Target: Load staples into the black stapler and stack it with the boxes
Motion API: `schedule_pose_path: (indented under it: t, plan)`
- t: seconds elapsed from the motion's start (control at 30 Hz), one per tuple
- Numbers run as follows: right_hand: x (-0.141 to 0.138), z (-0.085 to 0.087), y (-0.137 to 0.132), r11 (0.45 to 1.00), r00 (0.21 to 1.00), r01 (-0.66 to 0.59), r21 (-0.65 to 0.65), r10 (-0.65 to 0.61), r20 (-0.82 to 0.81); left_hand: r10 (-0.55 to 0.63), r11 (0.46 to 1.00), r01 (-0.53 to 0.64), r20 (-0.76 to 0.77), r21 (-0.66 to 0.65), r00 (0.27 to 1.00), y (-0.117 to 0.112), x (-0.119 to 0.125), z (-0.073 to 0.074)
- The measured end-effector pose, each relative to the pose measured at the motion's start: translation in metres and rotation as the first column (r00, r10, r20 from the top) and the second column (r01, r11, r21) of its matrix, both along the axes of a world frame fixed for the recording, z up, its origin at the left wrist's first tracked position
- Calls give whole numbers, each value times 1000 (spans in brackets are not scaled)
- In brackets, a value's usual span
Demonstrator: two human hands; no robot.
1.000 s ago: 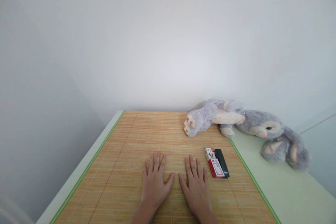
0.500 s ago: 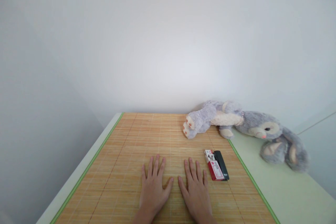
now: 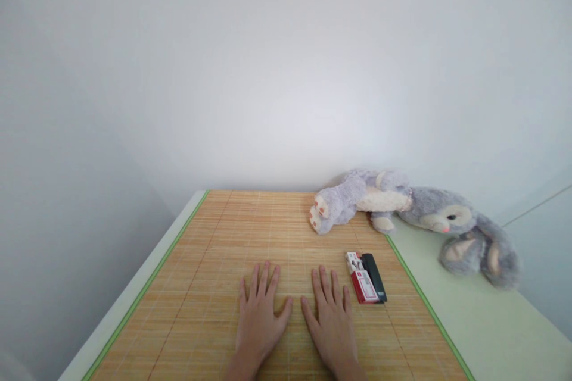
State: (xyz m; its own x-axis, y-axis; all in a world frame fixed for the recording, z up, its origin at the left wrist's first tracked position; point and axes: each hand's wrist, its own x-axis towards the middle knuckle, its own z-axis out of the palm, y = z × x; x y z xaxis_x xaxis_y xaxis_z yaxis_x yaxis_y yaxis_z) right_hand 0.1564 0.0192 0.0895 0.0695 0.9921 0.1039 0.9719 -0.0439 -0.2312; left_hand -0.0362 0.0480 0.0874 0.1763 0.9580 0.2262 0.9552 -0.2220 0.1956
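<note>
Flat on the bamboo mat, my left hand has its fingers spread and holds nothing. Beside it my right hand also lies palm down, fingers apart, with a gap between the two thumbs. Just beyond and right of my right hand are a red and white box, a smaller white box behind it, and a black stapler along their right side. The boxes' contents are too small to make out.
A grey plush rabbit lies on its side at the back right, its head and long ears off the mat on the pale green table. A white wall rises behind the table. Green edging borders the mat.
The whole view has shifted very slightly, everything appearing a little higher and to the left. Both hands and the objects keep their places on the mat.
</note>
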Motion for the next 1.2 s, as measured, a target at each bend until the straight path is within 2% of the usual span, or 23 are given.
schedule_pose_path:
  t: [0.17, 0.3, 0.4, 0.47, 0.53, 0.57, 0.63, 0.67, 0.7, 0.73, 0.77, 0.83, 0.9, 0.97, 1.0, 1.07, 1.13, 1.2]
  plan:
    - [2, 1, -1, 1000, 999, -8, 23, 9, -36, -5, 1000, 5, 33, -3, 999, -2, 3, 3]
    - [1, -2, 0, 999, 992, 7, 45, -1, -128, -11, 1000, 11, 102, 1, 995, -1, 2, 4]
    - [2, 2, 3, 999, 948, 17, 42, -3, -319, -19, 1000, 23, 199, -16, 980, 4, -3, 3]
    - [11, 15, 6, 1000, 838, -8, 22, 19, -545, -24, 998, 44, 341, -50, 940, 4, -4, 4]
    - [33, 34, 8, 999, 662, -4, 35, 29, -749, -31, 991, 93, 522, -92, 852, -4, 5, 6]
    - [49, 43, 9, 997, 606, 44, 65, 25, -795, -41, 984, 140, 611, -114, 790, -11, 14, 8]
    - [88, 58, 11, 967, 611, 195, 161, 9, -792, -87, 955, 261, 704, -143, 705, -30, 41, 13]
    - [110, 61, 11, 935, 627, 294, 198, -32, -778, -106, 906, 385, 787, -175, 607, -39, 58, 16]
    - [131, 61, 12, 894, 600, 406, 187, -107, -793, -84, 861, 468, 852, -200, 517, -48, 77, 19]
    - [150, 58, 13, 853, 520, 506, 130, -182, -834, -41, 834, 509, 896, -213, 442, -54, 96, 22]
    - [166, 52, 14, 832, 420, 554, 44, -233, -877, -3, 821, 531, 928, -211, 373, -56, 116, 24]
    - [184, 36, 17, 868, 219, 485, -102, -234, -947, 81, 821, 532, 964, -208, 252, -51, 152, 26]
    - [184, 22, 20, 902, 130, 393, -177, -245, -961, 242, 802, 537, 964, -262, 110, -35, 182, 24]
    - [172, 14, 24, 916, 147, 358, -183, -249, -957, 420, 765, 551, 907, -333, -36, -16, 201, 20]
    - [164, 12, 26, 916, 167, 362, -172, -245, -955, 456, 758, 557, 887, -338, -81, -9, 206, 18]
    - [143, 11, 28, 912, 184, 384, -146, -230, -956, 472, 765, 549, 873, -337, -121, 1, 205, 13]
    - [117, 11, 30, 912, 162, 388, -135, -211, -964, 457, 790, 505, 883, -347, -109, 2, 189, 10]
    - [87, 10, 29, 930, 116, 347, -124, -174, -978, 450, 820, 431, 890, -376, -80, 0, 164, 9]
